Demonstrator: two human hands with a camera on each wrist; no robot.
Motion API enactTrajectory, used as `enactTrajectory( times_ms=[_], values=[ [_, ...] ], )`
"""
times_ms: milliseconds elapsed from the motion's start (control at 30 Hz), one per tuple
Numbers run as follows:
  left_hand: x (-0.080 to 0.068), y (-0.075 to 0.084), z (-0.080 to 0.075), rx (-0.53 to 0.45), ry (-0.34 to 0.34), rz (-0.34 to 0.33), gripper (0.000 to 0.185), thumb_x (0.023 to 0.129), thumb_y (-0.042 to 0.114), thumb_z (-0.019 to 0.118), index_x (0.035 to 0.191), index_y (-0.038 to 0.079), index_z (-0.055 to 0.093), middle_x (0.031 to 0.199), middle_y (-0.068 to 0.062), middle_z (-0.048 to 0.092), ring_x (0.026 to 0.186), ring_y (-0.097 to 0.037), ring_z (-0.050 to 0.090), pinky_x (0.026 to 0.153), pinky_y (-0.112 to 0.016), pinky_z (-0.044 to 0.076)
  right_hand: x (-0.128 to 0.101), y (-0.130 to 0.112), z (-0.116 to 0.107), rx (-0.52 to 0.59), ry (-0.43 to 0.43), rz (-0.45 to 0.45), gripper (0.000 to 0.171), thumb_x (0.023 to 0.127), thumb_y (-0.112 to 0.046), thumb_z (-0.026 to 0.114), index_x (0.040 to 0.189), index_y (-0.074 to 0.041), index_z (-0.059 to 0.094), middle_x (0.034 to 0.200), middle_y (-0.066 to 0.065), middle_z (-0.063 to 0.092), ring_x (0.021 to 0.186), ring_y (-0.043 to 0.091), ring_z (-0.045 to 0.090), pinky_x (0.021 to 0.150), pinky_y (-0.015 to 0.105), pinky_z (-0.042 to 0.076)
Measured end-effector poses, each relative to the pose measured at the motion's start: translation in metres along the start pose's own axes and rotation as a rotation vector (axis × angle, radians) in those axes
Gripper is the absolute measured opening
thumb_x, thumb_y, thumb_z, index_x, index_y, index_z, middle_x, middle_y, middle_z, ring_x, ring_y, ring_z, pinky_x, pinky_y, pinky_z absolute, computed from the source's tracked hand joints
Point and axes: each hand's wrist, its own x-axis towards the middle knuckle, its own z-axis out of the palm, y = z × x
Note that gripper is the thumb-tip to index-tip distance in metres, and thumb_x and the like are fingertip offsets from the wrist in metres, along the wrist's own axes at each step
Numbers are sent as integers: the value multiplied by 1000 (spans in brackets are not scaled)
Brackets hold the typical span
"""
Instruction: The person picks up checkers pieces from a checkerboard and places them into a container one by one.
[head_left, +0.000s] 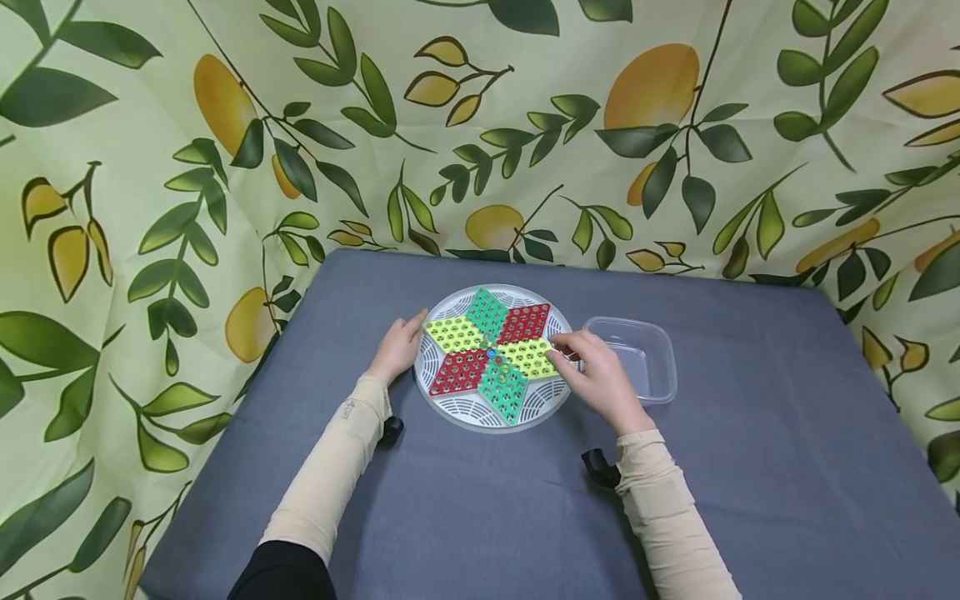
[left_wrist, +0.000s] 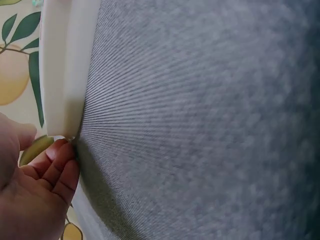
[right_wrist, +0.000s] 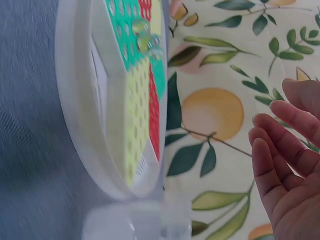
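A round white Chinese checkers board (head_left: 465, 408) with a green, red and yellow star lies flat on the table. Several glass marbles (head_left: 491, 353) sit near the star's centre; the right wrist view shows some clear, greenish marbles (right_wrist: 145, 40) there. At the board's left edge, my left hand (head_left: 396, 348) touches the rim with its fingertips, the thumb apart from the fingers in the left wrist view. Above the right yellow point hovers my right hand (head_left: 596, 375), its fingers loosely bent. Nothing shows between thumb and fingers in the right wrist view.
Just right of the board stands a clear plastic container (head_left: 666, 358), partly behind my right hand. A grey-blue cloth covers the table (head_left: 465, 517). Leaf-and-fruit patterned fabric (head_left: 480, 167) hangs along the back and sides.
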Motion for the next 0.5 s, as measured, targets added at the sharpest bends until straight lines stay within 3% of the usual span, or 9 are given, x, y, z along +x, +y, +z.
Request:
enactTrajectory(
  times_ms=[100,233,367,500],
  values=[
    [0,-2,1,1,-14,-6,45,101,18,33,146,13,33,108,-22,50,89,-30,49,89,-45,42,1,-2,10,13,-28,-15,25,86,-19,66,107,-5,67,93,7,66,84,20,60,75,37,50],
    [2,-5,1,38,-49,-7,45,101,19,31,146,14,32,121,-25,51,107,-38,51,98,-49,38,3,-4,24,62,-88,-12,28,87,-19,65,110,-3,66,97,8,67,86,21,61,76,37,52],
    [4,-9,2,58,-107,-13,46,102,22,28,147,19,29,141,-21,43,129,-42,39,108,-56,26,2,-2,38,101,-146,22,28,87,-19,65,110,-4,66,98,7,66,88,20,62,75,35,52],
    [6,-14,-1,10,-135,-17,46,102,24,28,148,21,28,149,-15,35,138,-40,28,112,-58,17,2,2,52,101,-190,36,27,87,-18,65,110,-4,66,96,6,66,86,16,61,73,31,52]
  ],
)
